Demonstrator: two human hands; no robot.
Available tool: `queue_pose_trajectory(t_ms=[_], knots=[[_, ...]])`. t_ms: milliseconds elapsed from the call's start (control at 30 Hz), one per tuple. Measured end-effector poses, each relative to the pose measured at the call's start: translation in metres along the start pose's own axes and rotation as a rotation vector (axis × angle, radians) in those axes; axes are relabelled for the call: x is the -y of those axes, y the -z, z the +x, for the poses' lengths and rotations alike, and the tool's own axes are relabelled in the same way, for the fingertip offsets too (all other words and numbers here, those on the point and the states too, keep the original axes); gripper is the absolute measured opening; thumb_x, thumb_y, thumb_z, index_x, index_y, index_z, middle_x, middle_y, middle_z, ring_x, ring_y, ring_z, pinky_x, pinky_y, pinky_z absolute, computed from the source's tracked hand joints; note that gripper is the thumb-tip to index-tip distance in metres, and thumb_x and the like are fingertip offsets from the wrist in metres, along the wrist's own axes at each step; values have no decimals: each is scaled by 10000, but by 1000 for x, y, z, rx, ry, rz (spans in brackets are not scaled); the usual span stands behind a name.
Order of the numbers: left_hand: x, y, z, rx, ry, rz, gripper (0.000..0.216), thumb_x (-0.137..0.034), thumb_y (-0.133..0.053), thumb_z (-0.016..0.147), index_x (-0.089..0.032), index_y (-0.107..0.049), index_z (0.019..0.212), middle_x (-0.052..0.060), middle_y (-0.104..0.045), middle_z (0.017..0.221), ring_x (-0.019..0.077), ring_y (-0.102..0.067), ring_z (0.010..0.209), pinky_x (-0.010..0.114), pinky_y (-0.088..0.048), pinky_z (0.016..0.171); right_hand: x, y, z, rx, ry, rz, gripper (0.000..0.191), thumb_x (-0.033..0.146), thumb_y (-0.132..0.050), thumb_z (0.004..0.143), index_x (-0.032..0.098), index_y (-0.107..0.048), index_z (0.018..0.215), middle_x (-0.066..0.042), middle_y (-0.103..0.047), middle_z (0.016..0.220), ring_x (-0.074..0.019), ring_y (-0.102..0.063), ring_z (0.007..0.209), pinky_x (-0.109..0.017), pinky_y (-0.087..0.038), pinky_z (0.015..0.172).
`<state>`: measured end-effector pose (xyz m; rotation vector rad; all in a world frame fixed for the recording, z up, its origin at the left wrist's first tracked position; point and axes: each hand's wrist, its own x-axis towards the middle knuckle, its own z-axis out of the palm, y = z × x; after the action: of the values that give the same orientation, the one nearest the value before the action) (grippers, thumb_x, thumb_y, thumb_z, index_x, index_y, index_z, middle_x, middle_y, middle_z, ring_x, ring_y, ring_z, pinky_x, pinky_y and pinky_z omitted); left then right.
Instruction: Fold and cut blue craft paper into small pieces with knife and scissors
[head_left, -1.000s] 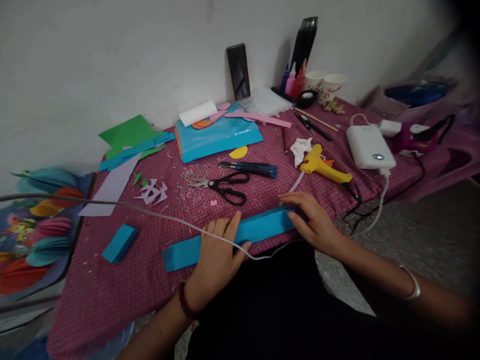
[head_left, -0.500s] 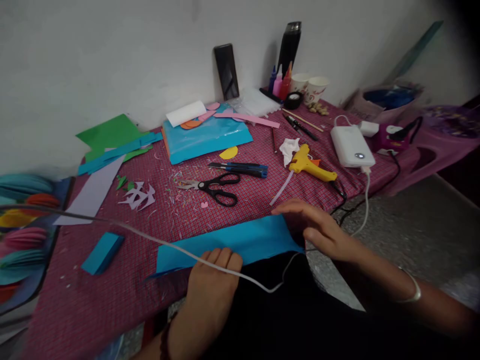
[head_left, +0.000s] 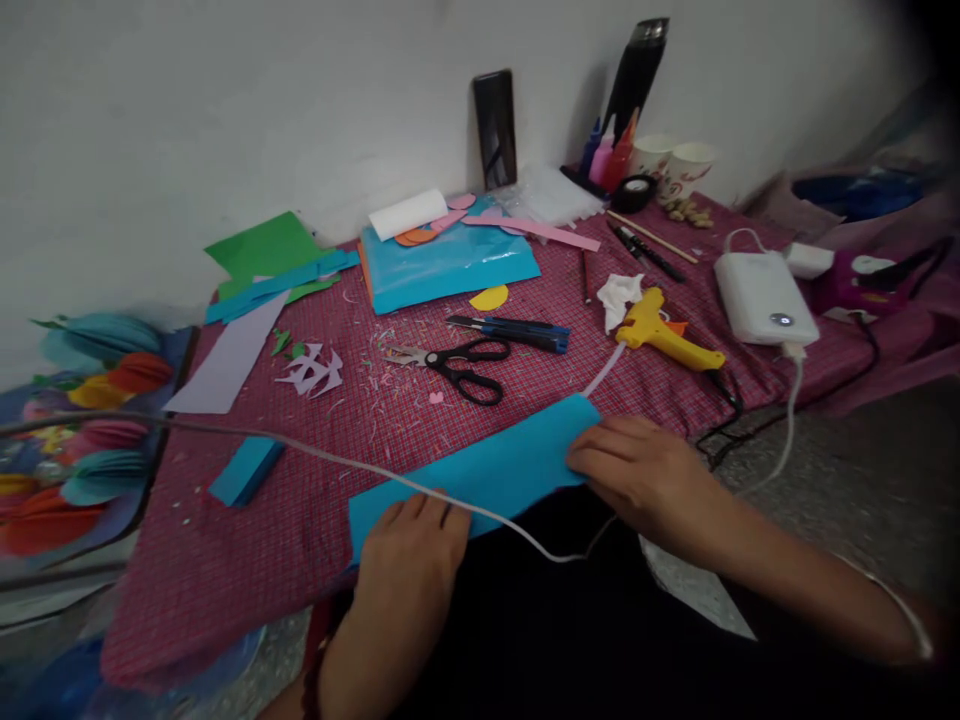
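A long strip of blue paper [head_left: 510,460] lies along the near edge of the table, slanting up to the right. My left hand [head_left: 412,565] is closed over its lower left edge, the fingertips on top of the paper. At the right end, my right hand [head_left: 637,465] rests with its fingers bent and together on the strip; the thumb is hidden. A white cable [head_left: 517,530] crosses in front of the paper and over my left fingertips. Just beyond the strip lie black-handled scissors [head_left: 465,365] and a yellow glue gun [head_left: 667,335].
A small folded blue paper block [head_left: 246,470] sits at left, near paper scraps [head_left: 311,372]. Behind are a blue packet [head_left: 457,275], a utility knife [head_left: 517,332] and a leaning phone [head_left: 495,130]. A white power bank [head_left: 765,298] stands at right; colourful paper decorations [head_left: 90,430] are far left.
My right hand has come down from above onto the right end of the blue paper. My left hand stays on the paper. The view has shifted, so the table things appear farther right.
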<state>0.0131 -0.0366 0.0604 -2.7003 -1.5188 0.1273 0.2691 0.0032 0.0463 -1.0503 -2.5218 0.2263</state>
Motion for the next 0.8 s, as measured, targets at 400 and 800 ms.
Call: queue_pose_trajectory(t_ms=[400,800], knots=[[36,-37,-42,-187,1,-226,374,-56,-469,792,-180,-641,1100,97,-668,1110,243,-616,1016,417,-531,886,-22,-33,-21,-26,-4,219,226,102,-540,841,215,-619,1019,-64,-689,1077,-214,-632,991,-398,-489,843],[98,-43,-64,-210,506,-671,237,-383,-493,852,-222,-664,884,24,-723,844,208,-680,749,307,-546,666,-21,-30,3,-92,-538,324,150,300,-538,866,195,-622,798,10,-651,678,-139,-595,584,-246,-453,541]])
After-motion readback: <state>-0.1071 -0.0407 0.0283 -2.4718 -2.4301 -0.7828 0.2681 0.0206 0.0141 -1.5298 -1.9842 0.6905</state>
